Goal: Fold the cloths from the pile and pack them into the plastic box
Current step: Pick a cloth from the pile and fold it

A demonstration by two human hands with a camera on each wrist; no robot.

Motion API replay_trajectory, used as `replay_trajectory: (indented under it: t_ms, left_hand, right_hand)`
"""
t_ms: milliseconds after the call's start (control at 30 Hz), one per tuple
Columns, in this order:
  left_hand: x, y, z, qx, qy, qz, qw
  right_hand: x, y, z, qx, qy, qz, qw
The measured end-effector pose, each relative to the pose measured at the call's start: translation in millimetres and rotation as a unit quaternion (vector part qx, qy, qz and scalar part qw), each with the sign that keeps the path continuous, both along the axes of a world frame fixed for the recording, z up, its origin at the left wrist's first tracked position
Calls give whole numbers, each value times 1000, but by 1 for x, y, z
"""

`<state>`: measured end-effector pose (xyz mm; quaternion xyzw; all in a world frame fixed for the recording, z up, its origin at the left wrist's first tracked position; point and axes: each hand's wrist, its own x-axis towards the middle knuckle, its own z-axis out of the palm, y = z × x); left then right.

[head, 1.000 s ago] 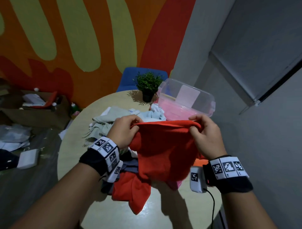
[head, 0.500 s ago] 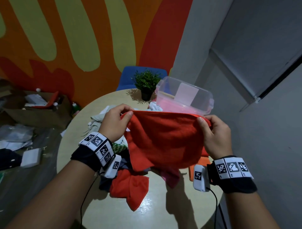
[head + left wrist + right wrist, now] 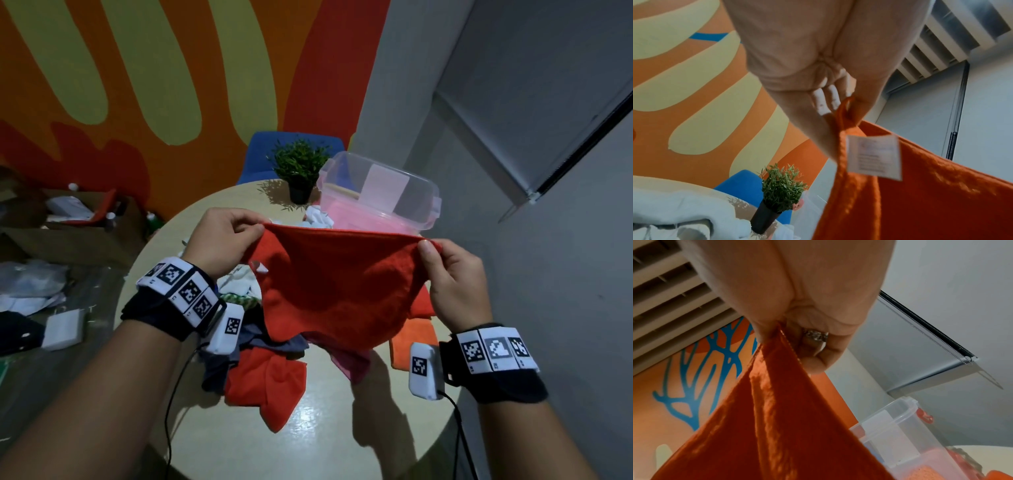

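- Clear plastic box [image 3: 404, 192] sits beyond the fingertips on the round table [image 3: 329, 438], pink cloth inside it.
- Red cloth [image 3: 335, 291] hangs stretched between both hands, a white label near the left corner.
- Left hand [image 3: 222, 240] pinches one top corner; right hand [image 3: 452, 281] pinches the other.
- Pile of cloths [image 3: 267, 370] lies below the fingers.

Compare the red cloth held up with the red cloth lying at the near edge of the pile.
The held red cloth is stretched out in the air, pinched at its top corners by the left hand and right hand; the lying red cloth is crumpled on the table, untouched. The held one shows a white tag; the lying one shows none. Both are unfolded.
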<state>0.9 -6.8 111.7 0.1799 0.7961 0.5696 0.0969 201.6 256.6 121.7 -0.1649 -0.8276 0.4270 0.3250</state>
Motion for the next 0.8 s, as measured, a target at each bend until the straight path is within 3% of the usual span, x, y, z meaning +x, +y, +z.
replay_trajectory:
  t_ms: [133,433,533,700,800]
  left_hand:
    - [11,-10,5,-28,-66,-85,994]
    - [22,-28,17,-6,-63,-77,995]
    - [14,-17,6,-29,-28,-48,998]
    - [-7,9,-64,-151,56,-15,987]
    - [-4,15,-96,-193,47,-13,980]
  right_hand:
    - [10,-6,-11,-38,-49,46,997]
    - [33,-4,0,-157,10,55,986]
    - [18,14,-12,-126,-37,36,991]
    - [-19,41,-77,8,-176,-26,984]
    - [-22,40,-109,32,-240,-27,970]
